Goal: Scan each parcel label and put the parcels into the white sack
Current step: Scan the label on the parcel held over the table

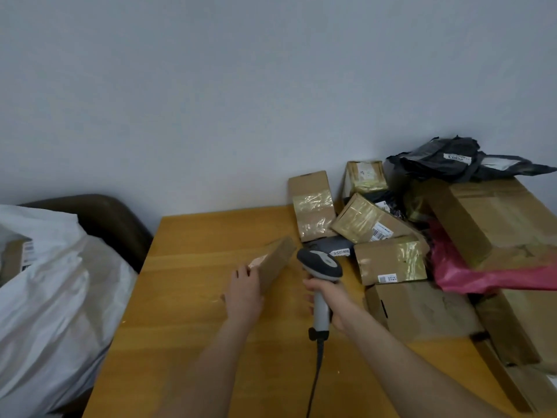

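- One parcel (18, 257) already shows inside the white sack (60, 297) at the left, off the wooden table (187, 297). Its slack mouth could let a tossed box slide out.
- The left hand (244, 294) grips the near end of a small cardboard box (274, 263), tilted over the table. No label shows on it, so a scan may miss.
- The right hand (328, 300) is wrapped round the barcode scanner (321, 263), whose head is just beside the box. Its cable (315, 384) might snag.
- The heaped parcels (391, 257) at the right lean loosely; a nudge could topple them.

Wooden table (196, 312) carries piled cardboard parcels (391, 260).
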